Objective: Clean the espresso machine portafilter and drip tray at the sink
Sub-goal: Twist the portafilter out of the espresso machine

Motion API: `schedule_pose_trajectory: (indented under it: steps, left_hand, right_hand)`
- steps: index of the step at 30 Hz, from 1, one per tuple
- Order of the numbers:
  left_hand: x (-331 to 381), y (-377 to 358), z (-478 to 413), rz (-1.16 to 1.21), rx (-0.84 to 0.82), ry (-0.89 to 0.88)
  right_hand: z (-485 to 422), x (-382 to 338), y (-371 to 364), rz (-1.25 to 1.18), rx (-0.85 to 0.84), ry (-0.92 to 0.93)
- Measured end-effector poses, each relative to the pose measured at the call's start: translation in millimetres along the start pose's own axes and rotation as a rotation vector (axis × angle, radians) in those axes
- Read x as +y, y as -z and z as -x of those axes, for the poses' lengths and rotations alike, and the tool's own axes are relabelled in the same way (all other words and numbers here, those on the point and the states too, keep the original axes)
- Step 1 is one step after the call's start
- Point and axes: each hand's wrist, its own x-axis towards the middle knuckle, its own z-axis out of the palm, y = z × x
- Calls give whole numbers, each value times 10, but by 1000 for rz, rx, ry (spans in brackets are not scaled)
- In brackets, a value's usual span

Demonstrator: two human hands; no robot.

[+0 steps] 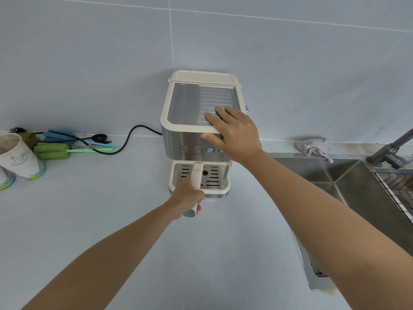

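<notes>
A cream and steel espresso machine (190, 108) stands against the wall. The cream portafilter handle (197, 173) sticks out from under its front, over the slotted drip tray (212, 175). My left hand (188, 198) grips that handle near its end. Flat on the machine's top front right corner rests my right hand (234, 133), fingers straight, thumb over the front edge. The portafilter's basket is hidden under the machine head.
A steel sink (348, 175) with faucet (388, 151) and a wire rack (397, 184) lies to the right; a grey rag (315, 147) sits behind it. At left are paper cups (19, 157), green and blue brushes (55, 149), a black spoon and the machine's black cord (129, 137).
</notes>
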Motion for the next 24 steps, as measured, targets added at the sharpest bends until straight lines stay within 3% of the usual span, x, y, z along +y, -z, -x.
schedule_pose_trajectory:
  steps: [11, 17, 24]
  left_hand:
    - [-83, 395, -104, -165, -106, -52]
    - [-19, 984, -307, -364, -247, -93]
    - [51, 1200, -513, -478, -255, -96]
  right_hand:
    - [22, 19, -70, 31, 142, 49]
    - [25, 29, -96, 26, 154, 37]
    - [35, 20, -83, 41, 141, 26]
